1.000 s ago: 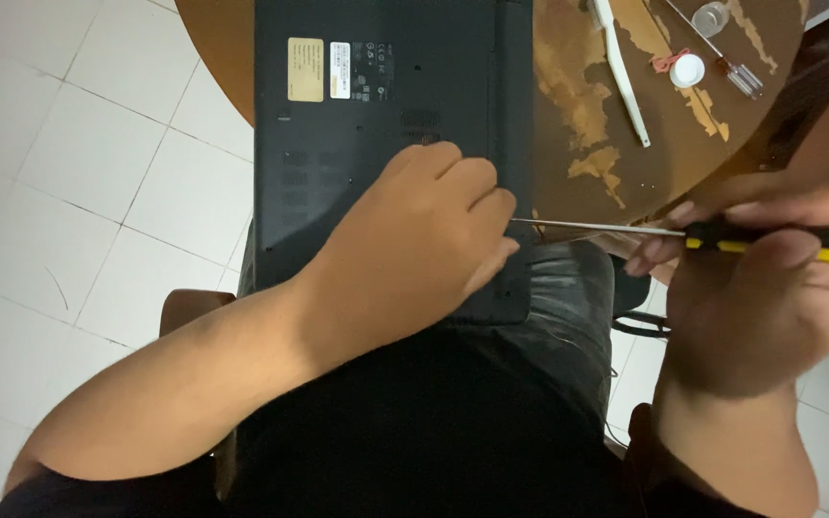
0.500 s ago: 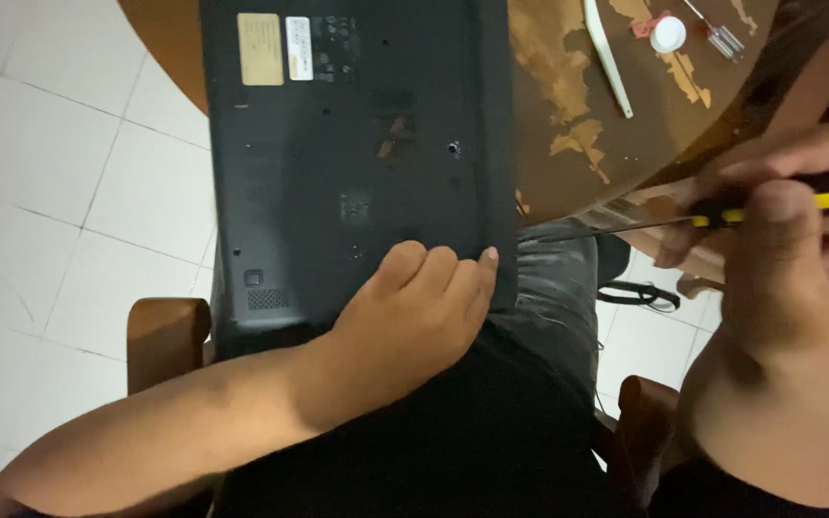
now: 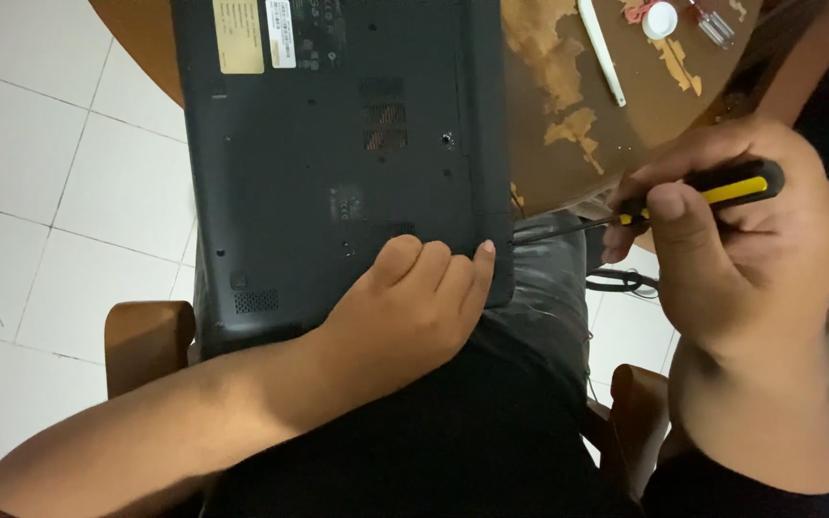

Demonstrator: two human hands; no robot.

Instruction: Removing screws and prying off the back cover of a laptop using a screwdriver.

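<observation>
Your left hand (image 3: 414, 307) lies flat, fingers together, on the near right corner of the upturned black laptop (image 3: 338, 163), pressing it rather than gripping. Your right hand (image 3: 750, 259) is closed around the black-and-yellow handle of a screwdriver (image 3: 645, 211), thumb on top; its shaft runs level toward the laptop's right edge, and the tip seems to meet that edge just beside your left fingertips, though the contact is too small to confirm. That laptop rests partly on the round wooden table (image 3: 568, 125), its near end overhanging the table's edge above your lap. Near the table's far edge lie a white strip (image 3: 602, 48) and a small white cap (image 3: 661, 19).
</observation>
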